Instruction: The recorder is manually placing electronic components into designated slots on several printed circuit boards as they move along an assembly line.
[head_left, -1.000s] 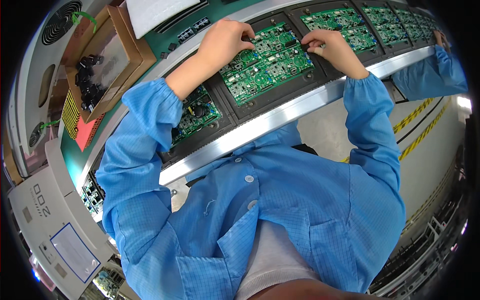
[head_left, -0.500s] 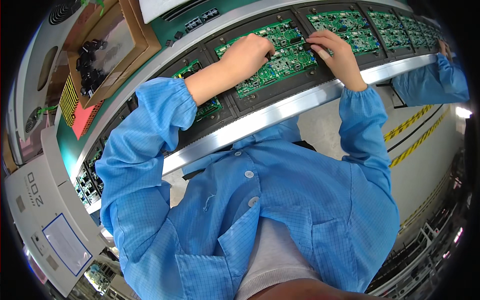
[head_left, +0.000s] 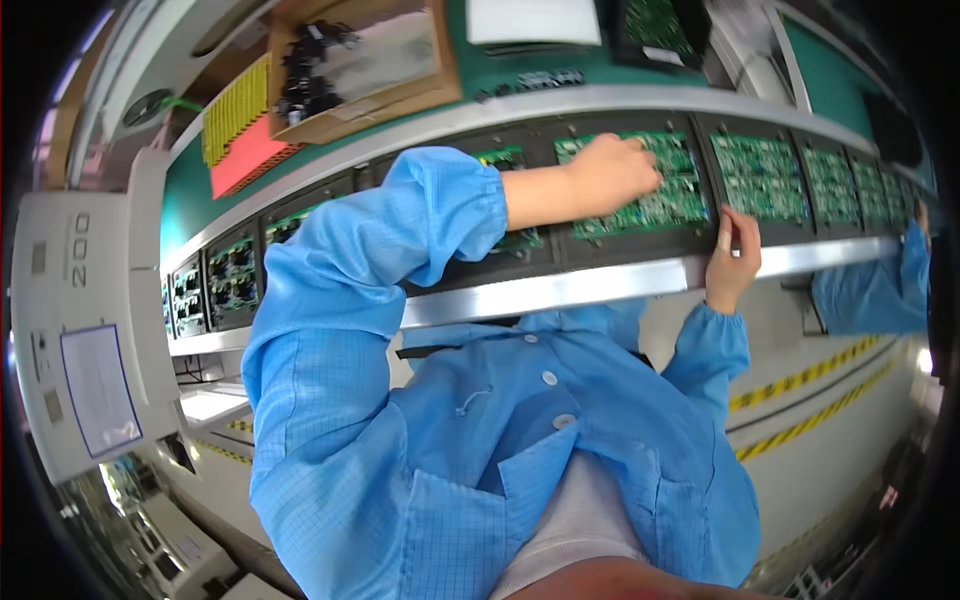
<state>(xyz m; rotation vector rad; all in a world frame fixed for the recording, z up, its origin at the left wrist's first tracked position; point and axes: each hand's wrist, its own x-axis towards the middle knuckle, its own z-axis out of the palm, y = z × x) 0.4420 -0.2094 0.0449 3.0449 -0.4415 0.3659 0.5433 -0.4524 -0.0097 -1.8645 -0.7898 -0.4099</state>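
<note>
My left hand is over a green circuit board, its fingers curled down toward the board's upper middle. Whatever those fingers hold, if anything, is hidden under the hand. The board lies in a dark carrier tray on the line. Close to the metal front rail, my right hand is just off the board's right corner. Its thumb and fingertips come together in a pinch; nothing between them can be made out. A neighbouring circuit board lies to the right in its own tray.
Behind the line stands a cardboard box with black parts in it. Small dark components sit on the green bench. A pale machine is at the left. At the far right, another person's blue sleeve reaches the line.
My right hand has drawn back from the board toward the front rail. My left hand remains over the same board, a little farther toward its middle. The whole view has shifted and turned.
</note>
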